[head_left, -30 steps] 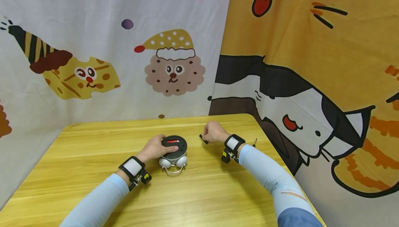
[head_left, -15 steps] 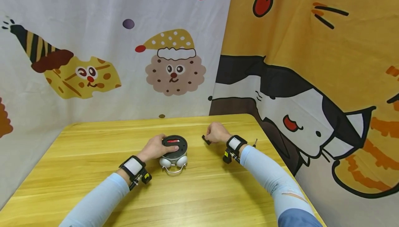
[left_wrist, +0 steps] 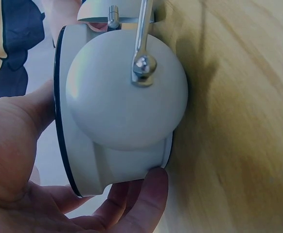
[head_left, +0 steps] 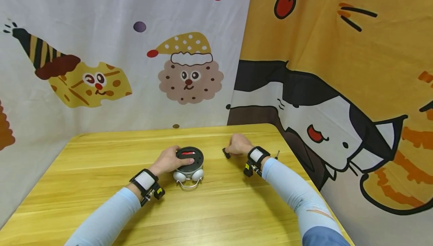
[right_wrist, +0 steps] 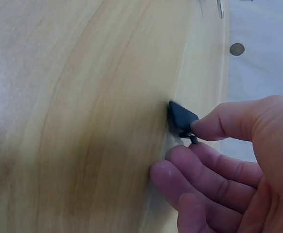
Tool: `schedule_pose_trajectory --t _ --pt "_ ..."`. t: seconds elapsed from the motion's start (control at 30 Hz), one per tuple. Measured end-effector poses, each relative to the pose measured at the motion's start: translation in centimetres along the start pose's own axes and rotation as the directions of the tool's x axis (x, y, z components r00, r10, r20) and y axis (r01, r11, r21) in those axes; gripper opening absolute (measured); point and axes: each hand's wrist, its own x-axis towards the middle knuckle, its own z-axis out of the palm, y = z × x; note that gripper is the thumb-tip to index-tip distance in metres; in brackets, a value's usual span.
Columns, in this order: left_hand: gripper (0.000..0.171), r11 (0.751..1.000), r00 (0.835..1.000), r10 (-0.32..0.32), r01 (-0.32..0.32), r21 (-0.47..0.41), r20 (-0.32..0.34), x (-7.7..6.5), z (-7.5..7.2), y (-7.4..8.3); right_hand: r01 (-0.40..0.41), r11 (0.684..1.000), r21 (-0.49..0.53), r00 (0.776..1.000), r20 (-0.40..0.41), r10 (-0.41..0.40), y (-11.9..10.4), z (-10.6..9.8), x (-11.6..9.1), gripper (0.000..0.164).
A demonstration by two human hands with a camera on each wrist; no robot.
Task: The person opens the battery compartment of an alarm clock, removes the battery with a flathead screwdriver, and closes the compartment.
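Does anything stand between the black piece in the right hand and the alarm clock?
Nothing visible: between the black piece and alarm clock, the head view shows only tabletop. The left hand holds the clock, thumb across its back.

Can pass right of the alarm clock (head_left: pixel 190 168), over the table (head_left: pixel 212 171), until blocked by the small black piece (head_left: pixel 226 153) and the right hand (head_left: pixel 238 144). Can pass behind the clock, up to the curtain (head_left: pixel 115 116). Meets the left hand (head_left: pixel 168 160) on the clock's left, the handle (head_left: pixel 189 187) in front.
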Motion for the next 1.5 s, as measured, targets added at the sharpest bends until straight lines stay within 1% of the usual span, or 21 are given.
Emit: schedule_pose_trajectory --t 0.1,0.13,0.23,0.33,0.37,0.4,0.5,0.6,0.63,0.93,1.0,1.03,1.1,1.27,1.37,1.4,1.47,1.5 --pt "0.111 1.0 1.0 0.007 -0.007 0.024 -0.003 1.1 0.6 -1.4 -0.003 1.0 0.002 1.0 0.028 0.003 0.2 0.0 -0.1 0.038" --pt "0.111 1.0 1.0 0.007 -0.007 0.028 -0.001 1.2 0.6 -1.5 -0.005 1.0 0.008 0.999 0.037 0.005 0.2 -0.1 -0.2 0.037" --pt "0.108 1.0 1.0 -0.009 0.008 0.008 0.008 0.6 0.3 -0.8 -0.011 1.0 0.026 0.998 0.056 0.009 0.3 -0.1 -0.3 0.035" --pt "0.103 1.0 1.0 -0.015 0.015 -0.019 0.014 -0.6 -0.3 0.6 -0.013 0.999 0.033 0.998 0.065 0.011 0.4 -0.1 -0.3 0.034" --pt "0.102 1.0 1.0 -0.014 0.014 -0.022 0.011 -0.8 -0.4 0.9 -0.012 0.999 0.034 0.998 0.066 0.01 0.4 -0.1 -0.3 0.035" --pt "0.103 1.0 1.0 0.007 -0.007 -0.029 0.002 -0.7 -0.3 0.4 -0.011 0.999 0.034 0.998 0.068 0.009 0.4 -0.1 -0.3 0.035" --pt "0.101 1.0 1.0 0.011 -0.011 -0.016 -0.003 -1.0 -0.4 0.7 -0.007 0.999 0.034 0.998 0.068 0.004 0.4 -0.1 -0.3 0.035" --pt "0.098 1.0 1.0 0.007 -0.007 -0.018 -0.007 -1.1 -0.3 0.8 -0.001 1.0 0.03 0.998 0.066 -0.001 0.5 0.0 -0.3 0.035" --pt "0.095 1.0 1.0 -0.017 0.017 -0.013 -0.001 -1.3 -0.4 1.4 -0.002 1.0 0.029 0.998 0.066 0.0 0.5 0.0 -0.3 0.035" --pt "0.095 1.0 1.0 -0.031 0.031 -0.004 -0.003 -1.0 -0.2 1.3 -0.018 1.0 0.01 0.998 0.06 0.017 0.5 0.1 -0.1 0.035" --pt "0.097 1.0 1.0 -0.027 0.027 -0.002 0.0 -0.9 -0.3 1.2 -0.022 1.0 -0.003 0.998 0.059 0.022 0.4 0.1 -0.1 0.037" --pt "0.099 1.0 1.0 -0.019 0.019 0.007 -0.007 -0.6 0.0 0.7 -0.026 1.0 -0.008 0.998 0.059 0.026 0.3 0.1 -0.1 0.039" --pt "0.101 1.0 1.0 -0.019 0.019 0.005 -0.003 -0.6 -0.1 0.6 -0.029 0.999 -0.016 0.998 0.057 0.03 0.2 0.1 -0.1 0.04" --pt "0.102 1.0 1.0 -0.029 0.029 -0.01 0.005 -0.1 0.1 0.2 -0.011 1.0 -0.017 0.999 0.05 0.011 -0.1 -0.4 -0.6 0.04" --pt "0.105 1.0 1.0 -0.027 0.027 -0.007 0.006 -0.1 0.0 0.1 0.007 1.0 -0.02 0.999 0.043 -0.006 -0.2 -0.8 -1.0 0.039" --pt "0.107 1.0 1.0 -0.013 0.013 0.003 -0.003 0.3 0.3 -0.4 0.01 1.0 -0.024 0.999 0.039 -0.009 -0.2 -0.9 -1.1 0.04" --pt "0.108 1.0 1.0 -0.014 0.014 0.003 -0.003 0.2 0.3 -0.4 0.015 0.999 -0.034 1.0 0.028 -0.014 -0.1 -1.1 -1.3 0.042" --pt "0.107 1.0 1.0 -0.021 0.021 -0.012 0.003 -0.2 0.0 0.3 0.018 0.999 -0.036 1.0 0.023 -0.018 -0.1 -1.2 -1.4 0.043"
